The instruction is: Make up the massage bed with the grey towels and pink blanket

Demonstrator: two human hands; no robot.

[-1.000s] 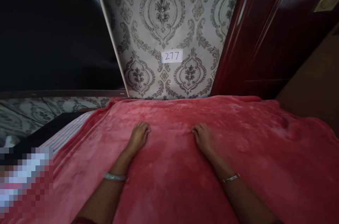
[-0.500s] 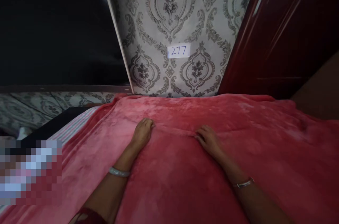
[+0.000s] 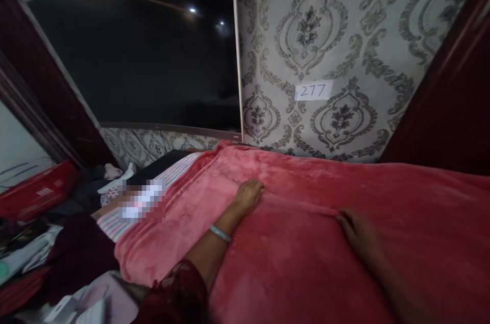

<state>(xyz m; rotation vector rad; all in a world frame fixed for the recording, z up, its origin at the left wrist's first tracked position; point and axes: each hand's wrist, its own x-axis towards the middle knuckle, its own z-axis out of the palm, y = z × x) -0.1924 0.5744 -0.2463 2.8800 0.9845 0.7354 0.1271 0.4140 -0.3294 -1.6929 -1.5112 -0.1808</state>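
A red plush blanket (image 3: 283, 268) lies spread before me, with a shallow crease running between my hands. My left hand (image 3: 248, 196), a pale bangle on its wrist, is closed with its fingers curled into the blanket at the crease's left end. At the other end, my right hand (image 3: 355, 228) pinches the fabric between thumb and fingers; it looks slightly blurred. Under the blanket's left edge a striped cloth (image 3: 179, 168) shows.
A large dark television screen (image 3: 153, 53) stands behind on the left. Patterned wallpaper (image 3: 306, 33) carries a paper label (image 3: 314, 90) reading 277. Dark red wood panelling (image 3: 440, 120) rises at right. A red box (image 3: 42, 189) and piled clothes (image 3: 80, 252) lie at lower left.
The view has turned left, so the wall and blanket sit further right and the clutter at left now shows. Both hands stay at the same crease in the blanket.
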